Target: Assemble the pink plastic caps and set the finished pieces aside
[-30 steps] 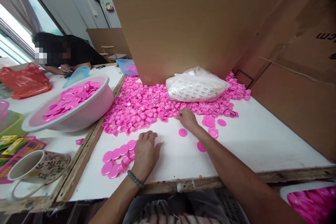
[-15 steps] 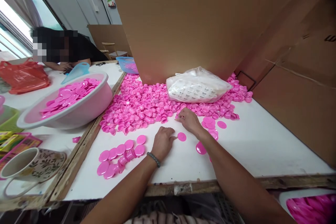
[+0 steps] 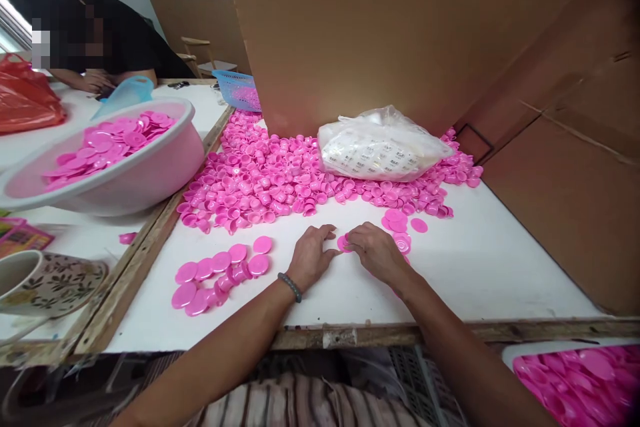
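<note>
My left hand (image 3: 313,255), with a beaded bracelet at the wrist, rests on the white table with thumb and index finger apart. Its thumb is close to a small pink disc (image 3: 342,243), shaped like a toy saucer. Over that disc's right side, my right hand (image 3: 374,250) is closed in a pinch around a small pink toy cup, mostly hidden by the fingers. Beyond both hands spreads a heap of pink toy cups (image 3: 270,177). To the left lie rows of pink saucers (image 3: 221,261) with cups on or beside them. More loose saucers (image 3: 396,219) lie past my right hand.
A white plastic bag (image 3: 383,150) lies on the heap, against a tall cardboard sheet (image 3: 380,33). At left stand a basin (image 3: 145,180) of pink discs and a patterned mug (image 3: 70,283). Another person (image 3: 120,33) leans over the far table. A tub (image 3: 510,353) sits lower right.
My right hand has come back from the heap's edge to the disc by my left hand. My left hand stays beside it. The camera view has tilted down slightly.
</note>
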Demonstrator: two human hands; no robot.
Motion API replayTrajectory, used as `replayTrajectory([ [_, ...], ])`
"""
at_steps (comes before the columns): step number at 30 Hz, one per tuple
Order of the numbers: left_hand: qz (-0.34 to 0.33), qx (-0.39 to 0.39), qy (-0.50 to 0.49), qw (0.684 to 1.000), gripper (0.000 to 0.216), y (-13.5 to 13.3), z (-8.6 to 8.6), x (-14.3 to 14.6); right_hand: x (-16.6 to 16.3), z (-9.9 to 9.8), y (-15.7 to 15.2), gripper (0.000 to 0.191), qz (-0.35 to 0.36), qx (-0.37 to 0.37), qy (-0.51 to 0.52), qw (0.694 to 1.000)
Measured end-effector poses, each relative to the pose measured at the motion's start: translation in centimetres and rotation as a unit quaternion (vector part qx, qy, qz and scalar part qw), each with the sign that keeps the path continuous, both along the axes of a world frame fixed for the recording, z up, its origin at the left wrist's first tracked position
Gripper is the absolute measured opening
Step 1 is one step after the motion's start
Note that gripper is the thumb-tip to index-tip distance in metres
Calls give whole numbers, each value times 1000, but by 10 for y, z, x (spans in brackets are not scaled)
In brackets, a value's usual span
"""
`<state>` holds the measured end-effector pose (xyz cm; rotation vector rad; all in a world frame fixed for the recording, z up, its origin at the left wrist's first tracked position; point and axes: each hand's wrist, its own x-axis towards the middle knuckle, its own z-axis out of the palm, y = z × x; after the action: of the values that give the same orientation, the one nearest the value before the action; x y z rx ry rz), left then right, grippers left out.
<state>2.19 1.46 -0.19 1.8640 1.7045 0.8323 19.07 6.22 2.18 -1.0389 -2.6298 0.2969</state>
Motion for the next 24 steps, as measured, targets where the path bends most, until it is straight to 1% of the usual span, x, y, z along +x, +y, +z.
replayTrajectory([
  [5,-15,0,21,1000,44,0,2,3,-2,-2,-1,24,35,21,-49,998],
  [10,-13,-13,13,1000,45,1,5,5,-9,1,-1,25,53,33,-99,993],
  [13,-12,-23,5,1000,48,1,6,5,-11,5,2,25,64,27,-112,991],
  [15,-11,-32,-11,999,49,2,6,3,-11,6,4,25,62,4,-94,994],
  [17,-8,-44,-45,998,47,3,9,0,-11,5,6,24,29,-57,-35,997],
  [18,-8,-50,-71,996,44,3,10,-3,-12,4,6,23,-1,-110,12,994],
  [19,-12,-55,-101,993,40,3,12,-6,-13,3,6,21,-32,-175,65,982],
  [20,-18,-62,-131,989,35,3,15,-9,-15,1,5,21,-58,-247,120,960],
  [22,-22,-84,-180,980,30,3,19,-17,-20,-2,2,23,-84,-380,214,896],
  [23,-14,-100,-197,975,29,2,21,-21,-23,-4,1,24,-88,-423,247,867],
  [24,4,-120,-211,970,30,1,23,-25,-26,-5,-1,25,-90,-445,268,850],
])
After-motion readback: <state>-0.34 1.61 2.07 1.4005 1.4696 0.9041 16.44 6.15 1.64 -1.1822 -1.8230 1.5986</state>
